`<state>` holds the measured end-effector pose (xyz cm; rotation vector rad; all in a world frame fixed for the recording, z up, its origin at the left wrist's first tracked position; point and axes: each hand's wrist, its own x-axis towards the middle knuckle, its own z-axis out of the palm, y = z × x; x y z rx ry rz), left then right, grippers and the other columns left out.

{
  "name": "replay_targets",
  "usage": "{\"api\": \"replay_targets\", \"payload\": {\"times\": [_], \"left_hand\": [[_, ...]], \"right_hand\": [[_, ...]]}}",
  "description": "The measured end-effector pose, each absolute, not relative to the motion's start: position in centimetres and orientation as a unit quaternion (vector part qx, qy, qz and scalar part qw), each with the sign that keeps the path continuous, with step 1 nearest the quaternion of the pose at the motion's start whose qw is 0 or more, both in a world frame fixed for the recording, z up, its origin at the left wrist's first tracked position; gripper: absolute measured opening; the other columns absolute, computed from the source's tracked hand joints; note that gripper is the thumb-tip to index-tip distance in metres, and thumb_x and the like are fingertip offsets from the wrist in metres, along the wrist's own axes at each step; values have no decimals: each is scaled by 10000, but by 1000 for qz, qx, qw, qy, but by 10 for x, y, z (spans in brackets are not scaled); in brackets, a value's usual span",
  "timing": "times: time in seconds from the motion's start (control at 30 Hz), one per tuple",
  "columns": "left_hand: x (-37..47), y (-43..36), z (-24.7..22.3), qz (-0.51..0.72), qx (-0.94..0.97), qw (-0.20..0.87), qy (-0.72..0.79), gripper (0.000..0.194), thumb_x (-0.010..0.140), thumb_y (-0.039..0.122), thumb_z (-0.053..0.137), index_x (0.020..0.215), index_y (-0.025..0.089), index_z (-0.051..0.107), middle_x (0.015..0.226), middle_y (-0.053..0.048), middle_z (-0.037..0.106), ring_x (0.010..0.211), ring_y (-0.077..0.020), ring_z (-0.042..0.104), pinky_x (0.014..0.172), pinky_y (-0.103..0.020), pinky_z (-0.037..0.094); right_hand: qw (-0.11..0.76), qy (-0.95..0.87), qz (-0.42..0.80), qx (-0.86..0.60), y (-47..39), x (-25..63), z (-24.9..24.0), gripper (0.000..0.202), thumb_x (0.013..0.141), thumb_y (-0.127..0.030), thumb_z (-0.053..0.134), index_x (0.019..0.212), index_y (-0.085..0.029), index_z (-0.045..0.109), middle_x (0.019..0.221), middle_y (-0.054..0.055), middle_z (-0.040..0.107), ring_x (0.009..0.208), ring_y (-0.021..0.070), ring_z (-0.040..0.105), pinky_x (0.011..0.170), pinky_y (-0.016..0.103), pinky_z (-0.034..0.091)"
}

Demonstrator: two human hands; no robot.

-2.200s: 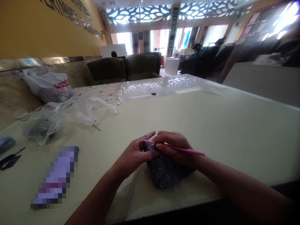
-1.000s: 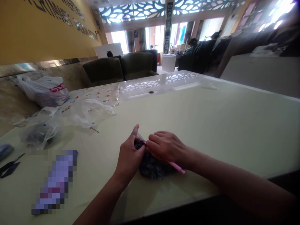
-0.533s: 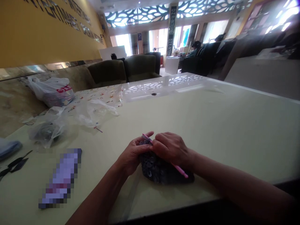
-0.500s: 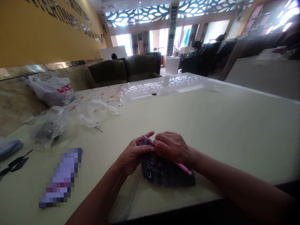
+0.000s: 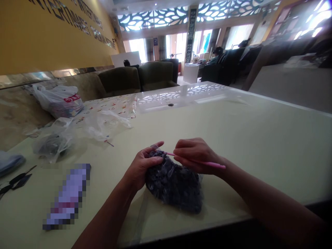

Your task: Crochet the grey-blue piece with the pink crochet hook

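Note:
A dark grey-blue crocheted piece (image 5: 176, 188) with a bumpy, looped surface hangs down to the table in front of me. Its upper left edge is pinched between the thumb and fingers of my left hand (image 5: 144, 166). My right hand (image 5: 195, 154) is closed around a pink crochet hook (image 5: 216, 165), held slantwise like a pen. The hook's thin tip reaches left to the top edge of the piece, close to my left fingertips. Whether a loop of yarn sits on the tip is too small to tell.
On the left lie a pixelated purple item (image 5: 68, 195), black scissors (image 5: 17, 181), a clear bag with dark contents (image 5: 53, 143) and a crumpled plastic bag (image 5: 106, 124). A filled white carrier bag (image 5: 61, 100) stands behind them. Dark armchairs (image 5: 155, 74) are beyond the table.
My right hand has drawn right, away from my left hand, and the hook lies flatter. The crocheted piece has swung round and shows more of its looped side. My left hand has shifted slightly left.

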<state>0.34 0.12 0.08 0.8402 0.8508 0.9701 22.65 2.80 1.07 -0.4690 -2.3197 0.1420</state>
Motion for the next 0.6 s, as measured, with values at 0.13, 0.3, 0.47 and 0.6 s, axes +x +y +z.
{"api": "replay_targets", "payload": {"times": [0.13,0.3,0.47,0.6], "left_hand": [[3,0,0,437,407,695,400,597,655,175,849,1234,182,704,929,-54,750,772,-139,657,788,-266,479],[13,-4,-4,464,397,683,401,583,654,206,871,1216,215,717,921,-26,749,815,-131,654,828,-254,484],[23,-10,-11,498,403,649,410,566,690,244,857,1235,246,704,1163,-55,739,1111,-220,638,998,-323,462],[16,-8,-7,456,536,594,389,396,854,364,707,1229,237,710,1325,-82,666,1283,-276,545,1104,-398,386]], "right_hand": [[389,-854,293,-180,33,232,15,282,985,-250,524,791,-118,681,816,64,627,676,107,570,607,234,442],[415,-820,334,-210,29,217,1,262,976,-307,540,814,-132,649,864,58,632,744,116,580,667,238,466],[427,-807,241,-328,10,198,-15,268,977,-352,530,798,-159,584,652,-32,533,549,64,436,532,185,347],[474,-748,330,-327,11,204,-7,255,948,-352,556,779,-163,577,657,-25,538,584,75,453,530,176,363]]}}
